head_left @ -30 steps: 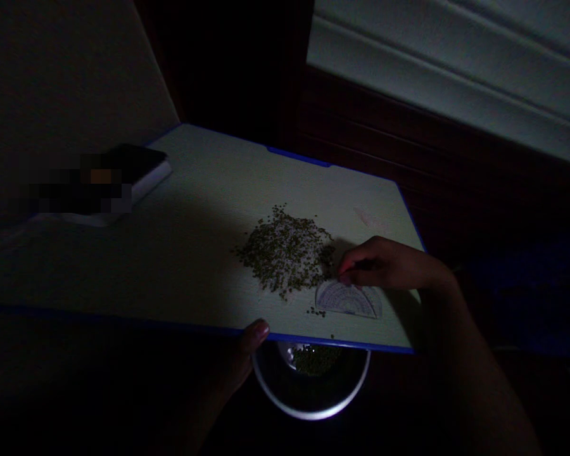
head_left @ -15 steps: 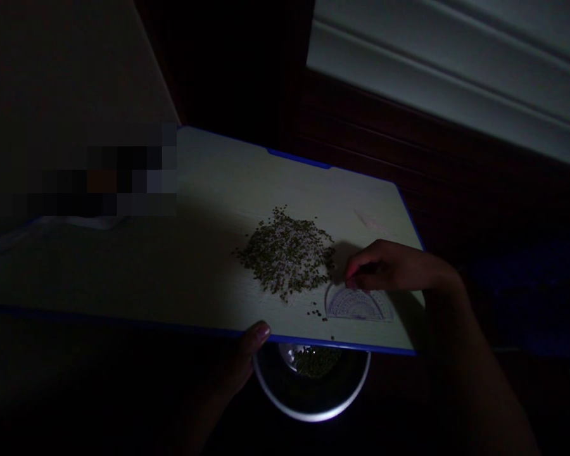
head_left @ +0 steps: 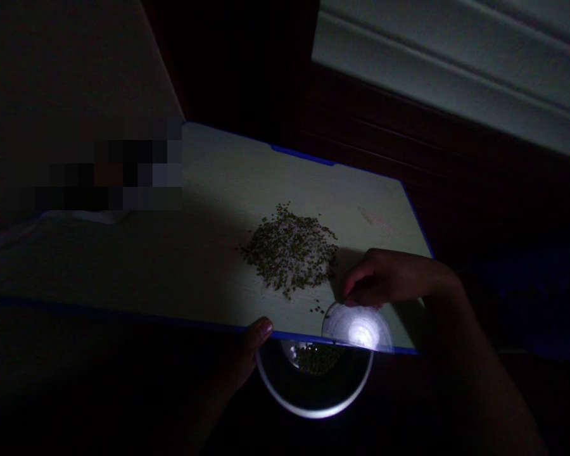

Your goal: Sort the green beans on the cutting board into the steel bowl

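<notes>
A transparent protractor is pinched in my right hand, its straight side reaching past the front edge of a pale, blue-rimmed board. Light glares off the plastic. Just left of that hand lies a loose heap of small green beans, with a few strays near the protractor. Under the board's edge is a round bowl with a shiny rim and more green beans inside. My left hand is closed at the bowl's left side, thumb up against the board's edge, its other fingers hidden.
A pixelated patch covers something at the board's left, with a whitish item below it. Pale ridged panels stand beyond dark wood at the upper right. A faint worn mark shows on the board. Much of the surroundings is dark.
The protractor has moved toward me, from lying on the board to overhanging its front edge above the bowl. My right hand has come slightly nearer; my left hand stays by the bowl.
</notes>
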Demonstrator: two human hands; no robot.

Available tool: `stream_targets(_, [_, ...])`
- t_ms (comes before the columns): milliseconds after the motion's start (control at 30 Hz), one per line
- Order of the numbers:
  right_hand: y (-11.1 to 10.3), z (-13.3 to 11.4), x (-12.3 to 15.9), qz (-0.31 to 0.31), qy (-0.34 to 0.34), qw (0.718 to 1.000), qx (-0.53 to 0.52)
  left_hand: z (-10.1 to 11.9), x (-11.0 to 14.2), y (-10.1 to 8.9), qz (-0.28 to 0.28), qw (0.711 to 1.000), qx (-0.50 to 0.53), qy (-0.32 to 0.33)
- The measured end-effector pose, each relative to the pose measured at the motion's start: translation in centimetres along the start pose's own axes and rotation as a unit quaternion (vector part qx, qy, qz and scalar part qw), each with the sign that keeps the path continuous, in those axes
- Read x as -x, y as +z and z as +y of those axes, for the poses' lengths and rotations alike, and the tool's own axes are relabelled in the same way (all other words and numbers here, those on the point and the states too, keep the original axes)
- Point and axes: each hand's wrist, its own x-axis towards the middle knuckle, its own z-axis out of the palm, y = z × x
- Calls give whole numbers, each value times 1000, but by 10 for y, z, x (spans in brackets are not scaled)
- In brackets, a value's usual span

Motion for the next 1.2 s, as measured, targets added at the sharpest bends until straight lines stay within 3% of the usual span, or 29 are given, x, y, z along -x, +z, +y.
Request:
stream_targets(133, [-2, -2, 3, -6, -10, 1000, -11, -1, -2, -2, 17, 1000, -16, -10])
stream_targets(467, [-15, 3, 14, 79, -27, 996, 26, 1, -1, 0, 15, 1000, -12, 1])
stream_targets(567, [-11, 4, 8, 67, -39, 996, 48, 1, -1, -1, 19, 1000, 8, 17])
stream_targets(800, [-5, 3, 0, 23, -34, 999, 13, 1, -2, 0, -30, 999, 17, 14])
stream_targets(1033, [-2, 3, -1, 8, -36, 999, -8, -2, -4, -8, 25, 1000, -3, 13])
stream_targets(1200, [0, 0, -1, -5, -33, 999, -17, 0, -3, -2, 7, 1000, -3, 0])
